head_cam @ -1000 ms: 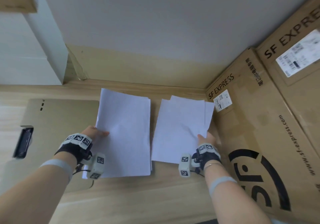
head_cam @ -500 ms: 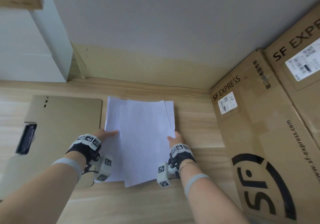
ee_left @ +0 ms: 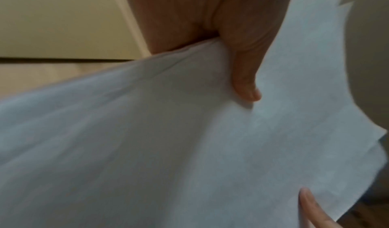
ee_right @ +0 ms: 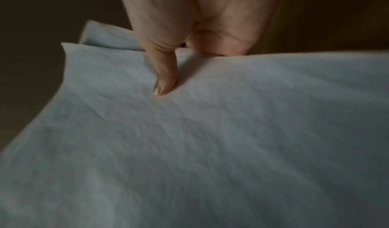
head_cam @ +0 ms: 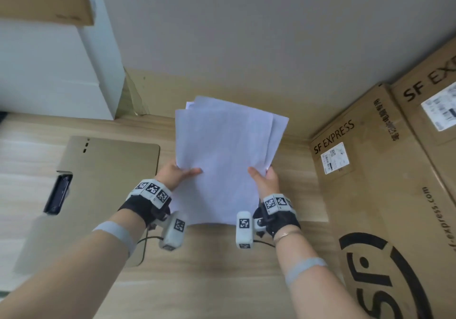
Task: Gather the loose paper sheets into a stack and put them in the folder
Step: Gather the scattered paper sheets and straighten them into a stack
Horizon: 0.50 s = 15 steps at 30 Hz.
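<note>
- My left hand [head_cam: 178, 173] pinches the left edge of the paper sheets [head_cam: 222, 160], thumb on top.
- My right hand [head_cam: 264, 180] pinches the right edge the same way.
- The sheets are held off the surface [head_cam: 222, 269] at frame centre, long axis running up the frame, top corners fanned unevenly.
- The folder [head_cam: 111, 170] lies flat at centre left, just beside my left hand, so I judge the stack must travel leftward.

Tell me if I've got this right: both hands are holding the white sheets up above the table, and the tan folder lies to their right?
Not quite. The left hand and right hand do hold the paper sheets up, but the head view shows the tan folder lying on the table to their left.
</note>
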Each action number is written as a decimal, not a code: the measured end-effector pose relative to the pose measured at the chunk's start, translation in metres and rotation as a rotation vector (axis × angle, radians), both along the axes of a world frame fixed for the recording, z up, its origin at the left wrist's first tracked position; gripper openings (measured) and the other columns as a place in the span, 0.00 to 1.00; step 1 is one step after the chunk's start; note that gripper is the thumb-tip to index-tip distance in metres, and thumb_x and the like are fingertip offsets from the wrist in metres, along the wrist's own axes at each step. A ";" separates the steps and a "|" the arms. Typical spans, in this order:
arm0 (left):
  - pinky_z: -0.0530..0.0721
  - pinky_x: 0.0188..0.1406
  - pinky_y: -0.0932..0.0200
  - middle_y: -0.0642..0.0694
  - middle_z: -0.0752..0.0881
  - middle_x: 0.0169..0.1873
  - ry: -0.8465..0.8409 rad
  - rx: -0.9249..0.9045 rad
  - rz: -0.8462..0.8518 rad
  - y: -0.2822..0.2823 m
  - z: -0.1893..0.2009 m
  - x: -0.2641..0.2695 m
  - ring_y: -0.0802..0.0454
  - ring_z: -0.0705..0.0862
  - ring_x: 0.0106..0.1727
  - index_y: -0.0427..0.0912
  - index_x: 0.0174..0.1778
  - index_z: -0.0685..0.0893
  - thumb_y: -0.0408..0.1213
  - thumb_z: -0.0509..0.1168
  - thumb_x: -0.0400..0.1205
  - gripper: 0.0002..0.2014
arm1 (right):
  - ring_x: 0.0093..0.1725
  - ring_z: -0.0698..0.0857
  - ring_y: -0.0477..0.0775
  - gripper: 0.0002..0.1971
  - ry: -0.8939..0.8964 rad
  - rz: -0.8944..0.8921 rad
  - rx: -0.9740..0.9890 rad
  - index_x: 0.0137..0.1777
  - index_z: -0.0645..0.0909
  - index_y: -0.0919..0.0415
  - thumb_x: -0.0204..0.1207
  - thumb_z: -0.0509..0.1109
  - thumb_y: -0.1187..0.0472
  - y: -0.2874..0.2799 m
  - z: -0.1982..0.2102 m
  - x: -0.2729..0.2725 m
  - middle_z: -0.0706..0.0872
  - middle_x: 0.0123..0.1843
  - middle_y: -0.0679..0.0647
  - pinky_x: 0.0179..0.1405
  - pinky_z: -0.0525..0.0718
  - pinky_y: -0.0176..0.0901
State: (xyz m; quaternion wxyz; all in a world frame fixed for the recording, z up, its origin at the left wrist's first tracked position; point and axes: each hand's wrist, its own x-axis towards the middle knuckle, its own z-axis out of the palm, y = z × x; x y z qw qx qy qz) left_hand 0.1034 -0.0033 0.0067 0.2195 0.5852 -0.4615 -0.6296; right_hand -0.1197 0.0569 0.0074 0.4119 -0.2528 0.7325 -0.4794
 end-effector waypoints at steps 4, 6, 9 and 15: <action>0.82 0.57 0.50 0.51 0.86 0.44 0.205 -0.225 0.042 -0.009 0.045 -0.013 0.45 0.85 0.50 0.53 0.42 0.82 0.29 0.74 0.72 0.13 | 0.52 0.86 0.56 0.10 0.037 0.000 -0.215 0.55 0.80 0.63 0.75 0.69 0.71 -0.005 0.047 -0.007 0.87 0.51 0.56 0.61 0.82 0.50; 0.83 0.54 0.52 0.51 0.87 0.44 0.277 -0.250 0.071 -0.009 0.057 -0.015 0.46 0.85 0.50 0.53 0.43 0.83 0.28 0.74 0.71 0.14 | 0.49 0.85 0.52 0.10 0.001 0.022 -0.269 0.54 0.80 0.61 0.74 0.69 0.73 -0.003 0.060 -0.005 0.86 0.48 0.51 0.54 0.82 0.41; 0.83 0.51 0.56 0.52 0.87 0.44 0.330 -0.283 0.127 -0.009 0.065 -0.014 0.53 0.85 0.47 0.54 0.44 0.82 0.30 0.78 0.65 0.19 | 0.45 0.84 0.50 0.14 0.044 0.056 -0.251 0.45 0.79 0.53 0.70 0.74 0.74 0.000 0.067 -0.004 0.85 0.42 0.45 0.48 0.80 0.40; 0.82 0.46 0.65 0.53 0.81 0.44 0.376 -0.412 0.078 -0.008 0.081 -0.013 0.60 0.82 0.43 0.62 0.48 0.78 0.34 0.80 0.58 0.28 | 0.40 0.86 0.28 0.32 0.005 0.105 -0.346 0.63 0.73 0.53 0.64 0.77 0.78 0.004 0.064 -0.005 0.84 0.49 0.46 0.43 0.84 0.24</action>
